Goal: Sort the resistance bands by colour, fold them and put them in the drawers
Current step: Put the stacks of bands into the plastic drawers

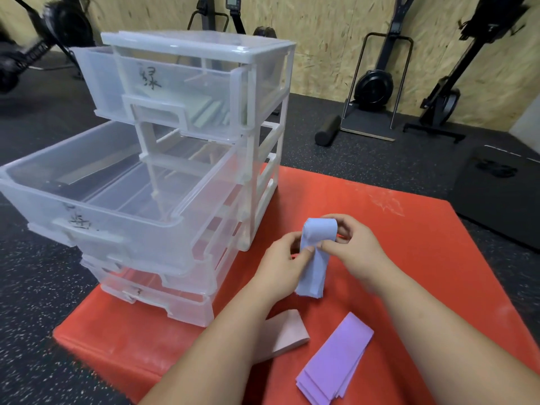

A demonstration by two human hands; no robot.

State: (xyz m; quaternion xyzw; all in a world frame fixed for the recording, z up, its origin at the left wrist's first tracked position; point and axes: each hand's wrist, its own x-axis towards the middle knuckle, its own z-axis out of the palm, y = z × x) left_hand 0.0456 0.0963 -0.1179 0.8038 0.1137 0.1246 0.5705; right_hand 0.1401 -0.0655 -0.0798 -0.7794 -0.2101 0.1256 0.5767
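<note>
While the drawer unit (187,135) stands at the left of the red bench (394,244) with two upper drawers pulled out, work proceeds beside it. The purple bands (336,363) lie flat near the front edge, beside a pink band (286,334). The blue band (314,258) is held over the bench, folded at the top, long axis near upright, ends hanging down. The left hand (280,267) and right hand (353,247) pinch it with curled fingers below the fold. Judged light, limp and stretchy; best gripped at the fold.
</note>
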